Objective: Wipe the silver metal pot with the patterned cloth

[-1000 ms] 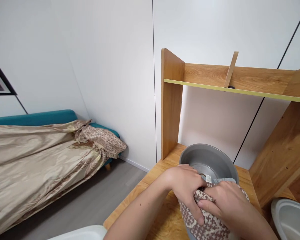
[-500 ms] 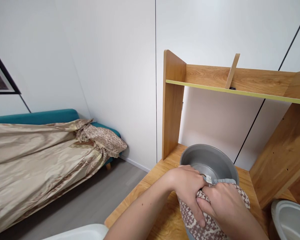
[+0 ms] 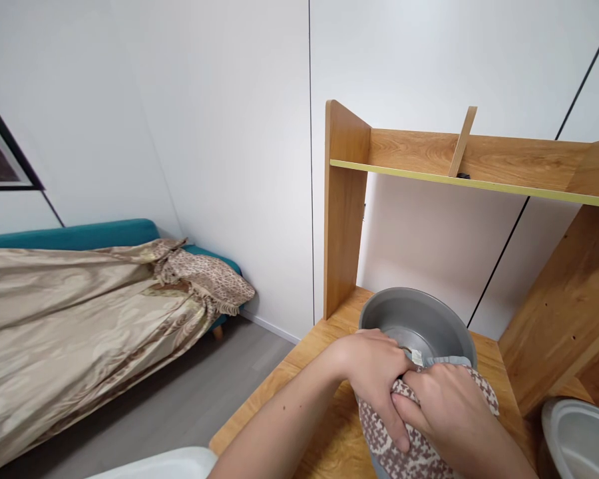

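Note:
A brown-and-cream patterned cloth item [image 3: 379, 426] with a grey-blue edge and a small white label hangs over the near rim of a grey basin [image 3: 414, 313]. My left hand [image 3: 379, 372] is closed on its upper edge, thumb pointing down along the pattern. Right beside it, my right hand [image 3: 446, 406] grips the same cloth, its fingers curled over the top and hidden. The two hands touch at the thumbs. Whether the cloth is a garment I cannot tell. Inside the basin, the bottom shows partly behind my hands.
The basin stands on a wooden desk [image 3: 279, 392] beneath a wooden shelf [image 3: 414, 148]. At the right is a second grey basin [image 3: 586, 432]; a white rounded object [image 3: 180, 462] sits at the lower left. Across the floor, a teal sofa [image 3: 104, 229] carries a beige cover [image 3: 80, 319].

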Tool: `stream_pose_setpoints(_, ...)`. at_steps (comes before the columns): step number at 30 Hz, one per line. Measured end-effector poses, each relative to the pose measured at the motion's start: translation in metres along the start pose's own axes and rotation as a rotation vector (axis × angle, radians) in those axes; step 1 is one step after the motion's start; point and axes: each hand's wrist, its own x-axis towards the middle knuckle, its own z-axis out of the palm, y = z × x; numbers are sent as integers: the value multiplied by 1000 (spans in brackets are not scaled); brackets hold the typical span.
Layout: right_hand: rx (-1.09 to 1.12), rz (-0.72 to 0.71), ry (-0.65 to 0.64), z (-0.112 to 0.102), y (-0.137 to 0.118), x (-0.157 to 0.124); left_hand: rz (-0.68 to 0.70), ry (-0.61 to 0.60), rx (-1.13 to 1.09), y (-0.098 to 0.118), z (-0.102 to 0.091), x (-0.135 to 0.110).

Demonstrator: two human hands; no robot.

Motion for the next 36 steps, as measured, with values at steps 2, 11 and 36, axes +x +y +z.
stream_pose_setpoints(2, 4, 0, -2, 0, 0, 0, -1, -8, -2, 0, 0, 0)
stream_pose_setpoints(11, 24, 4, -31, 0, 1, -3, 13, 19, -19, -1, 1, 0)
stream_pose_setpoints(36, 46, 1, -22, 5, 4, 0, 8, 32, 10, 2, 0, -2)
